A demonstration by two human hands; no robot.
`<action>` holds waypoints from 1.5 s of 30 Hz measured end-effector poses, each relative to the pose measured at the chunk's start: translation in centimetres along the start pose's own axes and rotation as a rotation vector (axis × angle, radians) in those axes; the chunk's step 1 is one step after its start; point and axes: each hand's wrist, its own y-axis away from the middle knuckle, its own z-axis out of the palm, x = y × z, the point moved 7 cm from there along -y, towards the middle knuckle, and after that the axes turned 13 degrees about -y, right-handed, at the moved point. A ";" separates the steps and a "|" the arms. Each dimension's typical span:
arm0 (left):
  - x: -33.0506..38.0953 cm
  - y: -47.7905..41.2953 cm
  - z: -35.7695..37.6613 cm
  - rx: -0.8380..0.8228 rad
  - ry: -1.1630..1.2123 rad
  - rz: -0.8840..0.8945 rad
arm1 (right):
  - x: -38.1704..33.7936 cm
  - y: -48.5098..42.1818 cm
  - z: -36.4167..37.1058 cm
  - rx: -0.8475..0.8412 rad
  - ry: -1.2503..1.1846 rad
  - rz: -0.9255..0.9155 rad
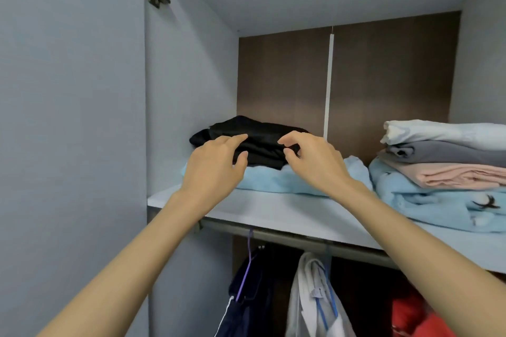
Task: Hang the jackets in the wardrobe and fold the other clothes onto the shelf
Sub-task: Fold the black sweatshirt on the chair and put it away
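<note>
- The black folded garment lies on top of a light blue folded garment, at the left end of the wardrobe shelf and close to the side wall.
- The left hand is raised in front of the black garment's left part, wrist bent back. Its forefinger is stretched over the fabric and its thumb is spread apart below. I cannot tell whether the fingertips touch the cloth.
- The right hand is held up at the garment's right end. Its fingers are loosely curved and the thumb sits near the forefinger with a gap between them, gripping nothing that shows.
- Both forearms rise bare from the lower corners and converge toward the shelf.
- Further right on the shelf is a stack of white, grey and pink folded cloths on a blue patterned blanket.
- Under the shelf runs a rail with a dark jacket, a white jacket and a red garment hanging from it.
</note>
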 end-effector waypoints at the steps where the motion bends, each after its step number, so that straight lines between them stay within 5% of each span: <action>1: 0.1 1.1 -0.6 -0.002 0.017 0.024 | -0.8 1.5 -0.3 0.010 0.008 0.007; 20: 12.0 22.4 -9.5 -0.235 0.526 0.400 | -11.1 34.8 -15.0 0.107 0.285 0.526; 36: 19.2 47.3 -20.9 -0.454 0.630 0.574 | -26.1 62.7 -23.2 0.011 0.449 0.818; 45: 22.6 58.7 -27.2 -0.600 0.710 0.835 | -34.2 76.9 -25.5 0.029 0.547 1.146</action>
